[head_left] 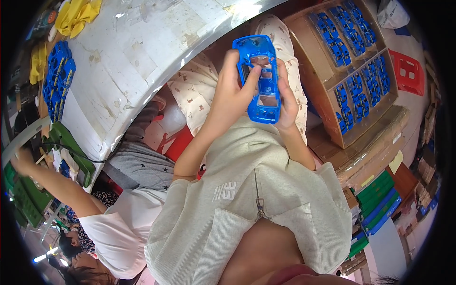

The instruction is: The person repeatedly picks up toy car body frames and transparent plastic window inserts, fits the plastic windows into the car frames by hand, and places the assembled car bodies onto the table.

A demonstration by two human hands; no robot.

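Note:
A blue plastic toy car body [267, 85] with open window gaps is held up over my lap, its long side pointing away from me. My left hand [237, 80] grips its left edge, the thumb laid across the window openings. Along the right edge, the fingers of my right hand [287, 99] are wrapped against the side. Both hands are closed on the same car body. What lies under the shell is hidden.
At right stands a cardboard box [336, 137] with rows of blue car bodies [354, 95]. A white worktable [118, 61] spans the upper left, bearing stacked blue shells [58, 80] and yellow parts [77, 16]. A co-worker [118, 232] sits at left; a red stool [407, 73] stands far right.

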